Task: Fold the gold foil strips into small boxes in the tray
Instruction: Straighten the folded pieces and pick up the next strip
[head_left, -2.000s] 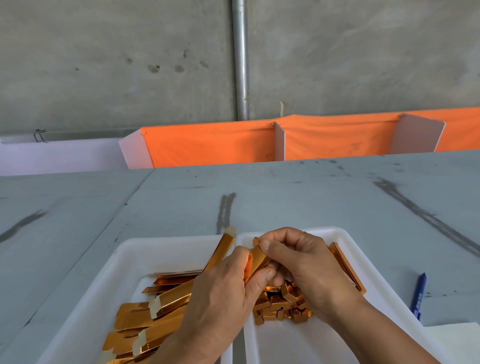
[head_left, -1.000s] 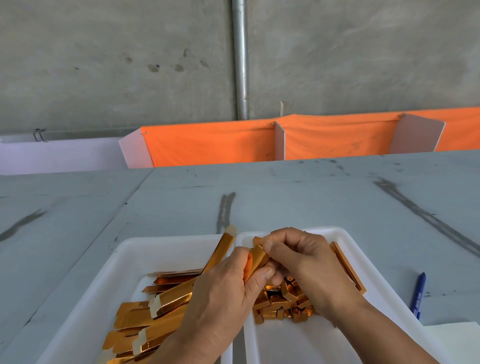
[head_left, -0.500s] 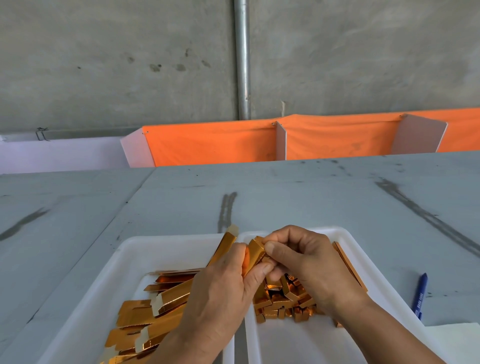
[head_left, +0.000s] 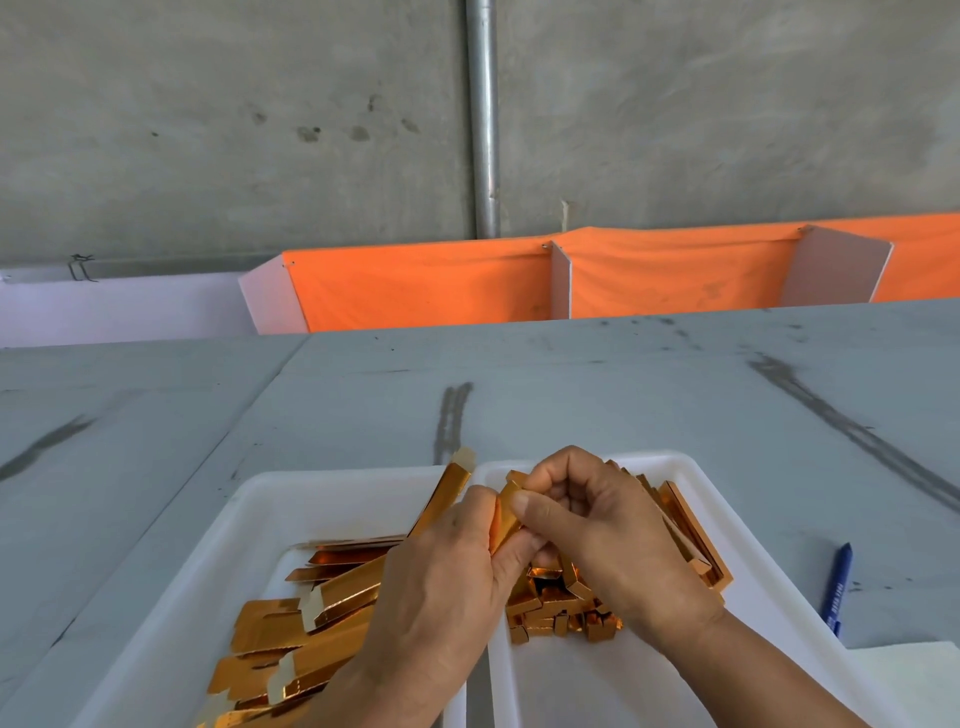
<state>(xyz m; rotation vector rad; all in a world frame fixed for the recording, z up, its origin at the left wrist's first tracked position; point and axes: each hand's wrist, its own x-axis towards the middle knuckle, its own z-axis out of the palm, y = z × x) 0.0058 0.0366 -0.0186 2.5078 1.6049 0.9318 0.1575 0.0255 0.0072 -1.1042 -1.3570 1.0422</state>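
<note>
A short, partly folded gold foil strip is held tilted, pinched by the left hand at its 7 o'clock and by the curled fingers of the right hand at its 3 o'clock. Below, flat gold foil strips fill the white plastic left tray at 8 o'clock, and small folded gold boxes heap in the matching right tray at 5 o'clock.

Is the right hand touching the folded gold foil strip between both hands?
Touching. Head view: the right hand lays its thumb on the folded gold foil strip the left hand pinches.

Grey concrete wall, metal pipe, grey table
</note>
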